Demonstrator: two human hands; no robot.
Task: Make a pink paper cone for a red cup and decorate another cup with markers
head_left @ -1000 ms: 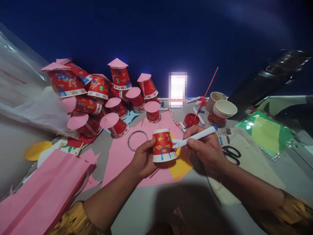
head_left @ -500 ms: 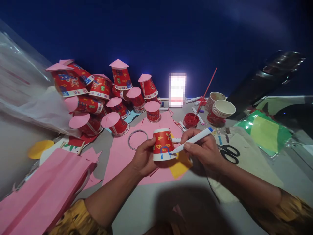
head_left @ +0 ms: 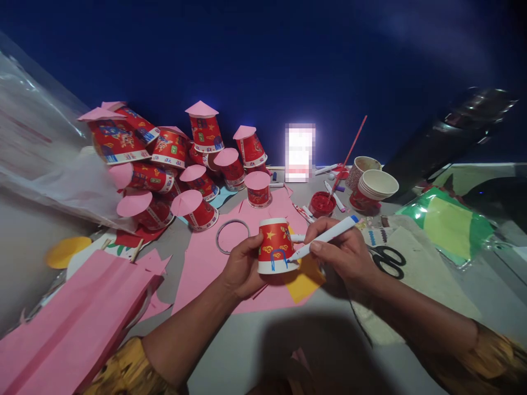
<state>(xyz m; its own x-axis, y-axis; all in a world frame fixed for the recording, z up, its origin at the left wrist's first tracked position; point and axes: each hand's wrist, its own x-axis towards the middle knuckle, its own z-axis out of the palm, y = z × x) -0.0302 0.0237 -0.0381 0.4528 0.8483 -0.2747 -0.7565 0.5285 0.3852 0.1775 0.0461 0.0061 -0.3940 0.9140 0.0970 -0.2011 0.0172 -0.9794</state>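
Observation:
My left hand [head_left: 244, 269] is closed around a red paper cup [head_left: 276, 241], held upside down with its white rim at the bottom. Gold stars and cloud shapes decorate the cup, and a blue arch is drawn near its rim. A white marker with a blue end [head_left: 329, 240] is gripped in my right hand [head_left: 343, 252], its tip at the right leg of the arch. Between the cup and my right hand a short white piece shows, perhaps the marker's cap. Pink paper [head_left: 197, 285] and a yellow paper piece [head_left: 303, 281] lie below.
Several red cups with pink cone tops [head_left: 201, 131] are piled at the back left. A tape ring [head_left: 233, 237], a red paint pot [head_left: 322, 204], stacked paper cups [head_left: 376, 186], black-handled scissors [head_left: 389, 261] on a cloth, and a pink folded sheet [head_left: 78, 318] surround my hands.
The view has shifted very slightly, so everything sits a little lower. Both hands keep their hold, and the marker tip stays at the right leg of the blue arch.

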